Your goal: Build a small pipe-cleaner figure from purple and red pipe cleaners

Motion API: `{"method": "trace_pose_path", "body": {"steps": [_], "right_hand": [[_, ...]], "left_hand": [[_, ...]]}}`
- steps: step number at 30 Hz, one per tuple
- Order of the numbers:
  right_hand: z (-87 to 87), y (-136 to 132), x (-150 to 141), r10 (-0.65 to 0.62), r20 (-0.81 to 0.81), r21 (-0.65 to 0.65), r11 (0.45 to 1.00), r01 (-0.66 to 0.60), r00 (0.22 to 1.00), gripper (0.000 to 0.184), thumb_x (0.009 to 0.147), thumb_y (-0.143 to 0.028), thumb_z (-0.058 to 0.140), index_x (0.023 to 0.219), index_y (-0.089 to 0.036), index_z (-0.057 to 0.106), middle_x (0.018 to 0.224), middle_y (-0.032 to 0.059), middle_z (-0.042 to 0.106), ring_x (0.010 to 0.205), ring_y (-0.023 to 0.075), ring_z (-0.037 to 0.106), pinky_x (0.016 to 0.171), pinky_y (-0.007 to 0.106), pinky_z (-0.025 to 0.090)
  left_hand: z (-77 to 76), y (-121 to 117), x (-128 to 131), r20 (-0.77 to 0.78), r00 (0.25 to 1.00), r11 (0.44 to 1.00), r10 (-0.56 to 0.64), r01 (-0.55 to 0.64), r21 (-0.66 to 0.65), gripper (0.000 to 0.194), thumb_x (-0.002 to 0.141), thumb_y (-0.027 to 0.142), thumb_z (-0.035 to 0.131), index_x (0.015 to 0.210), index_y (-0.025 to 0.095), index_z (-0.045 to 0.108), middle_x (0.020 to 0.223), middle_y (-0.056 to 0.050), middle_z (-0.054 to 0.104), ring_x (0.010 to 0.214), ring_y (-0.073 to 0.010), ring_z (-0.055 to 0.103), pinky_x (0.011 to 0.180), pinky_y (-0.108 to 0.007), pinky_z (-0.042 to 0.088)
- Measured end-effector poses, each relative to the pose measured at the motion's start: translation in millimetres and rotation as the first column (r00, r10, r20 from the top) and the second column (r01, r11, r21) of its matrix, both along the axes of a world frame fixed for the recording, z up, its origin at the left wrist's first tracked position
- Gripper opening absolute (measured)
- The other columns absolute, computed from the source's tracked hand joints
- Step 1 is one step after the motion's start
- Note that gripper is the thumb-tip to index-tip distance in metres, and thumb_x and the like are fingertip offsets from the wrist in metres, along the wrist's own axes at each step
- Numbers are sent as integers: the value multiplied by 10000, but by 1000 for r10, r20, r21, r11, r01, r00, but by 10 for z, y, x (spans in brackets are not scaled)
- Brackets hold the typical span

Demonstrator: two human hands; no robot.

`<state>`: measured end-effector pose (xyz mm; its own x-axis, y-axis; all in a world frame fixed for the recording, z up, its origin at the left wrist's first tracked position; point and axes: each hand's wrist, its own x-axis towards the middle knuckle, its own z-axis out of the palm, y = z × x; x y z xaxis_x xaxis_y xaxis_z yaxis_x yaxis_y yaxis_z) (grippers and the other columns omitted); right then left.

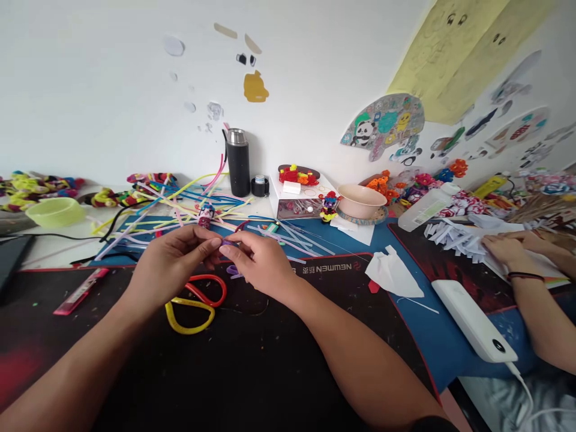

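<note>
Above the black desk mat, my left hand (173, 261) and my right hand (265, 261) meet with pinched fingers. Between the fingertips shows a small piece of purple strip (229, 243), mostly covered by the fingers. A purple loop (233, 271) shows just below my right hand; whether it belongs to the same strip I cannot tell. Under my left hand lie scissors with red and yellow handles (191, 329), their blades hidden. Just behind the hands stands a small dark red and white woven figure (206, 216).
Loose colored strips (180, 201) spread behind my hands. A black thermos (238, 162), a white box (292, 207), a pink bowl (362, 201) and a small woven figure (330, 207) stand along the wall. Right are crumpled tissue (396, 273), a white power bank (472, 324) and another person's hands (508, 246).
</note>
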<state>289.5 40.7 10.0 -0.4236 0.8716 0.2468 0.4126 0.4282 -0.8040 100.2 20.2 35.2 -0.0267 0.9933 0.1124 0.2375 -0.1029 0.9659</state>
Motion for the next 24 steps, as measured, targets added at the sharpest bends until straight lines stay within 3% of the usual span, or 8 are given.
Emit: {"method": "trace_pose_path", "body": {"steps": [7, 15, 21, 24], "right_hand": [[-17, 8, 3, 27, -330, -333, 932, -143, 943, 229, 1039, -430, 675, 1087, -206, 691, 610, -87, 604, 425, 84, 537, 488, 225, 431], [-25, 34, -11, -6, -478, -416, 882, -220, 878, 212, 995, -391, 713, 936, -208, 625, 516, -120, 547, 382, 66, 481, 453, 198, 383], [-21, 63, 14, -35, -485, -415, 889, -195, 874, 241, 980, -421, 730, 926, -214, 618, 501, -123, 521, 377, 77, 482, 440, 206, 383], [-9, 72, 30, -45, -480, -424, 886, -187, 876, 271, 966, -444, 755, 921, -214, 618, 496, -120, 515, 372, 82, 475, 422, 207, 361]], "left_hand": [[-43, -24, 2, 22, 999, 996, -38, 36, 79, 448, 733, 661, 882, 814, 228, 797, 689, -29, 770, 595, -176, 719, 560, -264, 620], [-64, -9, -19, -20, 997, 993, -80, 82, 81, 374, 796, 590, 865, 877, 231, 802, 763, -36, 796, 670, -190, 745, 627, -288, 646], [-74, 11, -54, 163, 969, 981, -185, 191, -22, 445, 710, 514, 972, 1035, 245, 830, 926, -57, 840, 831, -232, 802, 760, -349, 688], [-76, 5, -68, 148, 978, 988, -148, 152, -12, 485, 691, 511, 984, 1085, 265, 846, 956, -53, 849, 866, -231, 803, 777, -336, 685]]}}
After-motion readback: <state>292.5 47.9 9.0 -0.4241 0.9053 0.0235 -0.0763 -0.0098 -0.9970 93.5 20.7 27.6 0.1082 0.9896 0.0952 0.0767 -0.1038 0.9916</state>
